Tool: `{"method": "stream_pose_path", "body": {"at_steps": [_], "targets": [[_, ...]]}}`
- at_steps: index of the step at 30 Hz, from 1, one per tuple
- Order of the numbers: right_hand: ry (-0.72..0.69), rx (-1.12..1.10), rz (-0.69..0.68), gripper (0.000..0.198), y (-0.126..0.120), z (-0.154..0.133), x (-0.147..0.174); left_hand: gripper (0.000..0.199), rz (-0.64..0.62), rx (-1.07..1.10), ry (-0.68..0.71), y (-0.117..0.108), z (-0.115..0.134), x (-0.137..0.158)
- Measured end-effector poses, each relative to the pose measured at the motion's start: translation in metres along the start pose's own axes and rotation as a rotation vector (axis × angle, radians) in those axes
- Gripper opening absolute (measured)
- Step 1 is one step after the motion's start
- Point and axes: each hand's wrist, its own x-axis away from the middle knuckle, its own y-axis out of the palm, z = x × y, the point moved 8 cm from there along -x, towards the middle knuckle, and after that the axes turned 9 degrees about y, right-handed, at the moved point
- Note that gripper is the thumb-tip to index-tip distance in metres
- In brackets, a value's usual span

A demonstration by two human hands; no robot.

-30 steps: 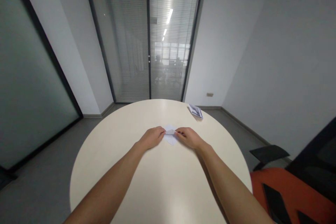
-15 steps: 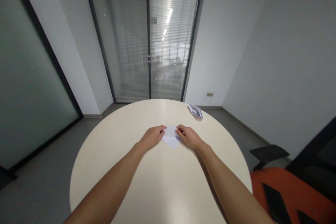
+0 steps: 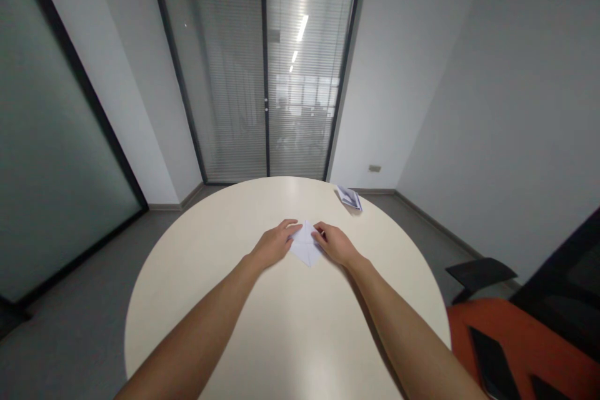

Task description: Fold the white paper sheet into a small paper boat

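Observation:
A small folded sheet of white paper lies on the round table, with creases and a point toward me. My left hand rests at its left side. The index finger reaches over the paper's upper left edge, apart from the thumb, so this hand is open. On the other side my right hand has its thumb and curled fingers closed on the paper's right edge. Parts of both side edges are hidden under the fingers.
The cream round table has a folded printed paper near its far right edge. An orange chair with black armrests stands at the right; a dark phone-like object lies on it. Behind are glass doors with blinds.
My left fingers have stretched out and moved slightly up and right over the paper, loosening from its edge. My right hand has shifted only a little. The paper's upper edge now looks more pointed.

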Motion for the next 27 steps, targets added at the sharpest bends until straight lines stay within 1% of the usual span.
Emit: {"method": "stream_pose_path", "body": {"at_steps": [3, 6, 10, 20, 27], "targets": [[-0.012, 0.001, 0.0, 0.024, 0.001, -0.001, 0.0, 0.042, -0.031, -0.022, -0.007, 0.0, 0.003, 0.0], [-0.011, 0.019, 0.009, 0.026, 0.0, -0.001, 0.001, 0.038, -0.044, -0.023, 0.001, -0.001, 0.008, 0.0], [-0.009, 0.037, 0.008, 0.028, 0.001, 0.0, 0.001, 0.038, -0.053, -0.035, 0.031, 0.0, 0.011, -0.001], [-0.049, 0.025, 0.002, 0.038, 0.001, -0.002, 0.001, 0.04, -0.067, -0.081, 0.094, 0.008, 0.008, -0.002], [-0.145, 0.049, -0.026, 0.03, 0.004, -0.005, 0.001, 0.035, -0.084, -0.087, 0.138, 0.012, 0.008, -0.002]]}}
